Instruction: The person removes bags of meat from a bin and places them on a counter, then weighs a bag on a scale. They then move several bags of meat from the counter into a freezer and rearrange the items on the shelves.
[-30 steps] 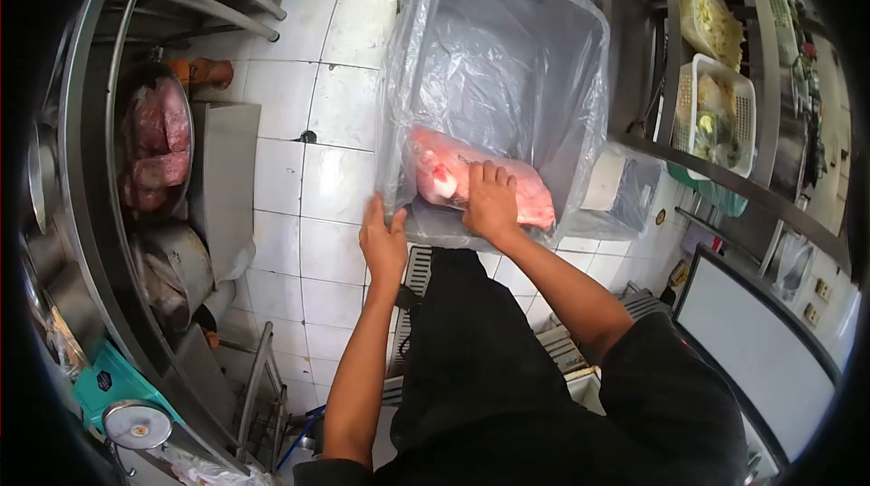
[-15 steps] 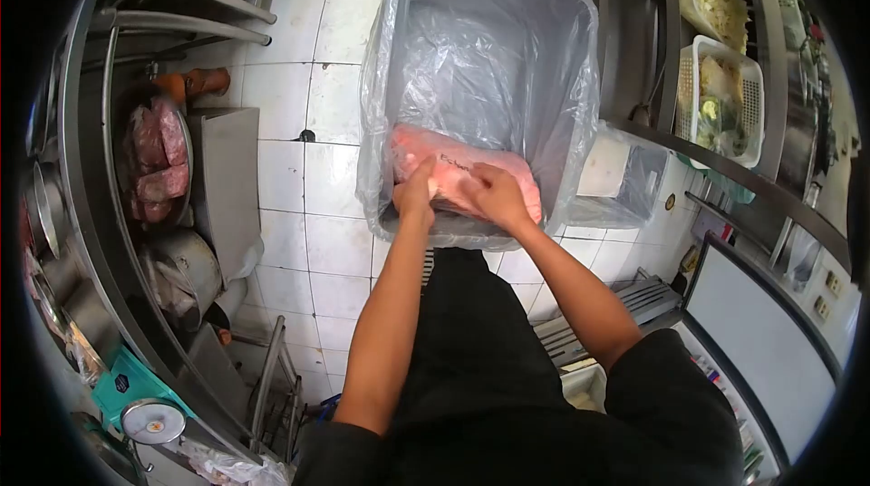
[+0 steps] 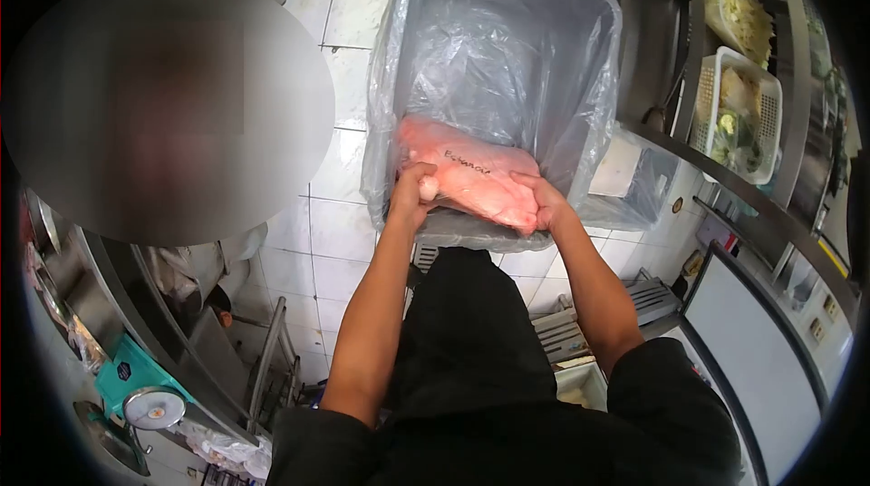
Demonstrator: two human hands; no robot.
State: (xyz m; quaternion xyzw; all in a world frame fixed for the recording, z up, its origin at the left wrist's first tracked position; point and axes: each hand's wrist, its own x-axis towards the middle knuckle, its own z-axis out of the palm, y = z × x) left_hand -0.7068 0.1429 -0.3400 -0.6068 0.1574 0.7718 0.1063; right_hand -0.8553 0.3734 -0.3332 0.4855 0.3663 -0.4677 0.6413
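A plastic bag of pink meat (image 3: 471, 169) with dark handwriting on top lies at the near end of a large grey bin (image 3: 594, 124) lined with clear plastic. My left hand (image 3: 414, 194) grips its left end, thumb on top and the other fingers partly hidden below. At the right end, my right hand (image 3: 544, 203) is closed around the edge of the bag. The bag slants down to the right between both hands.
A blurred patch hides the upper left. White baskets of food (image 3: 739, 115) sit on the metal rack at right. A smaller plastic-lined container (image 3: 625, 178) stands beside the bin. A green scale (image 3: 136, 377) is at lower left.
My right hand has moved from the top of the bag to its right end. The handwriting is now uncovered. A blurred patch has appeared at upper left.
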